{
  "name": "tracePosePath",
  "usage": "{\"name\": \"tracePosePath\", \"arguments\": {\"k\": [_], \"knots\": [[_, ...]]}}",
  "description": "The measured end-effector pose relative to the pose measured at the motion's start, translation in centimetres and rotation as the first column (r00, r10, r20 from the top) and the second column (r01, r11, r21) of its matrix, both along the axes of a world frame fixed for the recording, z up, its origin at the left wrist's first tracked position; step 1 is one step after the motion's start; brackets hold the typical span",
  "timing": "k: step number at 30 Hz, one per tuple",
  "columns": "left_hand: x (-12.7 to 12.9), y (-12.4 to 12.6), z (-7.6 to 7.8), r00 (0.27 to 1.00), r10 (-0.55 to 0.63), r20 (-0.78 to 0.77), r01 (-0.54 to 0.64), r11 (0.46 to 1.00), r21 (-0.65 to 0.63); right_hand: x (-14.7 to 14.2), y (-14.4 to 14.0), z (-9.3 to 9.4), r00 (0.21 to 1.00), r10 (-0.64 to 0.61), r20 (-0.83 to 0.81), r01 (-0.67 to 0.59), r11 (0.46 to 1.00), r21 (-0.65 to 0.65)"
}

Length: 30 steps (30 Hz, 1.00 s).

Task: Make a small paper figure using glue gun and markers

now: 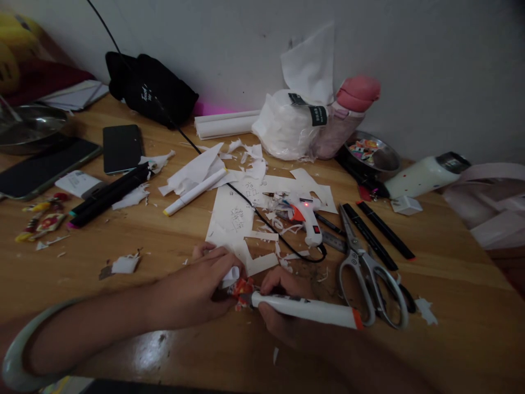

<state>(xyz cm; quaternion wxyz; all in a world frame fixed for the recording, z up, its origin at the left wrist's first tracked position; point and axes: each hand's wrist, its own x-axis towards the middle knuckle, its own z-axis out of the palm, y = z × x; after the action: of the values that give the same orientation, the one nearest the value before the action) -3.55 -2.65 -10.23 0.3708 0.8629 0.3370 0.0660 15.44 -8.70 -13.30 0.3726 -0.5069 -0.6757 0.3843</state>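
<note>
My right hand (283, 298) is closed round a white marker (307, 309) with an orange end, its tip pointing left. That tip meets a small orange-and-red paper piece (243, 287) low on the desk. From the left, my left hand (209, 279) holds this piece, with a rolled bit of white paper (230, 277) by its fingers. Part of the paper piece is hidden behind the fingers. Right of my hands lie large grey-handled scissors (361, 268). Just beyond is a white glue gun (308, 219) with a red light on.
White paper scraps (254, 164) and a drawn-on sheet (229, 213) cover the middle. Black markers (385, 230) lie at right, more black markers (110, 194) at left. A black cable (262, 216) crosses the desk. A pink-lidded bottle (348, 115) stands by the wall.
</note>
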Motion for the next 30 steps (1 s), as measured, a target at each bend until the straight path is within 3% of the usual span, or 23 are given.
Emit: {"name": "tracePosePath", "arguments": {"k": [8,13,16,20,26,30], "knots": [[-0.1,-0.1,0.1,1.000,-0.009,-0.009,0.009,1.000,0.022,0.4,0.5,2.0,0.999,0.034,0.015,-0.034,0.999,-0.012],[-0.3,-0.2,0.2,0.999,0.006,0.035,-0.007,0.999,0.035,1.5,0.5,1.6,0.979,-0.061,-0.196,0.022,0.981,-0.194],[-0.4,-0.1,0.5,0.998,0.004,0.068,-0.007,0.999,0.054,1.7,0.4,0.8,0.928,-0.132,-0.348,0.056,0.974,-0.220],[-0.5,0.0,1.0,0.995,-0.078,0.059,0.072,0.992,0.103,1.2,0.2,1.0,0.928,-0.069,-0.366,-0.019,0.973,-0.232],[-0.5,-0.6,1.0,0.974,-0.223,-0.042,0.226,0.968,0.107,0.0,0.0,1.1,0.982,0.034,-0.185,-0.030,0.999,0.020],[-0.5,-0.7,1.3,0.955,-0.293,-0.052,0.297,0.948,0.114,-0.4,0.2,-0.4,0.990,0.074,-0.118,-0.038,0.957,0.287]]}}
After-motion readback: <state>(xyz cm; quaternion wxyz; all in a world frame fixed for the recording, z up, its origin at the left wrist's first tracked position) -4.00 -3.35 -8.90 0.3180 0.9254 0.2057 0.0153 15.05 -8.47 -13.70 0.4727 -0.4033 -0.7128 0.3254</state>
